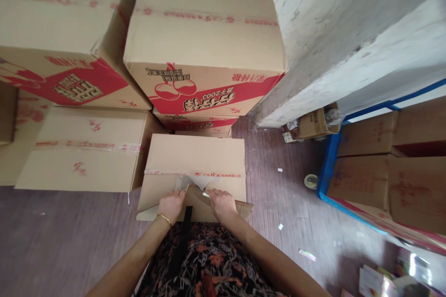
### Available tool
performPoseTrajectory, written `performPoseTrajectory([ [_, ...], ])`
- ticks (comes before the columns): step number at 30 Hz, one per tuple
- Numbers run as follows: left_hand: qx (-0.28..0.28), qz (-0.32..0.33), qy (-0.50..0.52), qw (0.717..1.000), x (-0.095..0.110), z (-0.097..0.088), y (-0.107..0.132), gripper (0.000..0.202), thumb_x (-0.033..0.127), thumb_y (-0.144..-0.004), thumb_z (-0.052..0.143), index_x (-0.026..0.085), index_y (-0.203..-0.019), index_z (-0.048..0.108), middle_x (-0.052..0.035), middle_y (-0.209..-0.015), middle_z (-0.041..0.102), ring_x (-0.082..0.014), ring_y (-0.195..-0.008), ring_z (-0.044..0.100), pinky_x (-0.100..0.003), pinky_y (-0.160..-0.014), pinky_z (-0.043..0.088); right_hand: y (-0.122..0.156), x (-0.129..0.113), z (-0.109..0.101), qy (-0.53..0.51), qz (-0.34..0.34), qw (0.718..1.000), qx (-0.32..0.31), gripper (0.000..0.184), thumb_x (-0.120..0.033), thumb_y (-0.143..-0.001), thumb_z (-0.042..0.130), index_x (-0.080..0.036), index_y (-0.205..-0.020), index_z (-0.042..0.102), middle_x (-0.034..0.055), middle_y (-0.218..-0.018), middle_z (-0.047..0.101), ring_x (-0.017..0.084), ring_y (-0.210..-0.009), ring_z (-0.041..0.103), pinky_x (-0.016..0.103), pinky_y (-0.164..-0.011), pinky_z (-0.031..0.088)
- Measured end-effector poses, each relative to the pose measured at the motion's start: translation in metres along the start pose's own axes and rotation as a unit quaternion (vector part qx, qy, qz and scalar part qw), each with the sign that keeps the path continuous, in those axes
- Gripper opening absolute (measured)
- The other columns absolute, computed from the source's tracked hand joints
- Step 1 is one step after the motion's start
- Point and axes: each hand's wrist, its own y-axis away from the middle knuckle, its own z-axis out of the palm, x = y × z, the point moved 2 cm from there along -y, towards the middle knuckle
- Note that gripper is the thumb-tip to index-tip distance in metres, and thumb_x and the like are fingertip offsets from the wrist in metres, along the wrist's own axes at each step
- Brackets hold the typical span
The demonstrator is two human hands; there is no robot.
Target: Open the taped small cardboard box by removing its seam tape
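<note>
A sealed cardboard box (195,155) stands on the floor right in front of me, with red-printed tape along its top seam. The tape is peeled up near the front edge and the near flaps are lifting. My left hand (170,206), with a gold bangle on the wrist, grips the left near flap. On the right near flap, my right hand (222,204) holds a small pale object at the seam; I cannot tell what it is.
Stacked cartons with red print (205,51) rise behind the box, and a flat carton (83,148) lies to its left. A white wall ledge (348,69) runs at right. A blue-framed cart (329,158) holds more cartons. A tape roll (311,181) and paper scraps lie on the floor.
</note>
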Motion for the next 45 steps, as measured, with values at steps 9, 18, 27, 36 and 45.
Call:
performPoseTrajectory([
  [9,-0.043,0.136,-0.003,0.990,-0.005,-0.039,-0.067,0.053,0.025,-0.073,0.068,0.013,-0.123,0.057,-0.0141,-0.127,0.046,-0.0301,-0.120,0.043,-0.039,-0.104,0.040,0.002,-0.002,0.003,-0.002,-0.005,1.000,0.005,0.037,-0.015,-0.091,0.038,-0.019,-0.121,0.058,0.0083,-0.105,0.068,0.023,-0.092,0.064,0.034,-0.081,0.047],
  [18,-0.014,0.118,-0.011,0.993,0.003,-0.022,-0.066,0.054,0.026,-0.077,0.063,0.017,-0.129,0.052,-0.0132,-0.130,0.045,-0.0284,-0.121,0.045,-0.041,-0.102,0.044,0.011,-0.010,0.004,-0.008,0.004,1.000,-0.008,0.040,-0.015,-0.092,0.036,-0.018,-0.126,0.057,0.0093,-0.107,0.068,0.025,-0.094,0.064,0.036,-0.084,0.048],
  [27,-0.020,0.105,-0.022,0.994,0.016,-0.025,-0.078,0.049,0.023,-0.076,0.063,0.017,-0.124,0.054,-0.0130,-0.127,0.048,-0.0298,-0.123,0.043,-0.047,-0.097,0.047,0.009,-0.010,0.003,-0.006,0.021,1.000,0.004,0.037,-0.016,-0.093,0.036,-0.018,-0.122,0.059,0.0102,-0.104,0.069,0.024,-0.091,0.065,0.034,-0.080,0.049],
  [36,-0.021,0.130,-0.022,0.991,0.021,-0.028,-0.088,0.043,0.015,-0.072,0.064,0.014,-0.114,0.059,-0.0135,-0.123,0.051,-0.0298,-0.121,0.043,-0.045,-0.098,0.045,0.002,-0.004,-0.002,-0.018,0.044,0.999,0.011,0.037,-0.016,-0.092,0.037,-0.022,-0.122,0.059,0.0074,-0.107,0.069,0.022,-0.094,0.065,0.033,-0.083,0.048],
  [45,-0.044,0.127,0.002,0.991,0.021,-0.015,-0.086,0.038,0.012,-0.079,0.051,0.020,-0.115,0.060,-0.0095,-0.112,0.064,-0.0242,-0.102,0.060,-0.036,-0.088,0.050,-0.004,0.003,-0.003,-0.014,0.047,0.999,0.005,0.034,-0.017,-0.092,0.037,-0.020,-0.116,0.061,0.0079,-0.103,0.070,0.022,-0.092,0.065,0.033,-0.081,0.049],
])
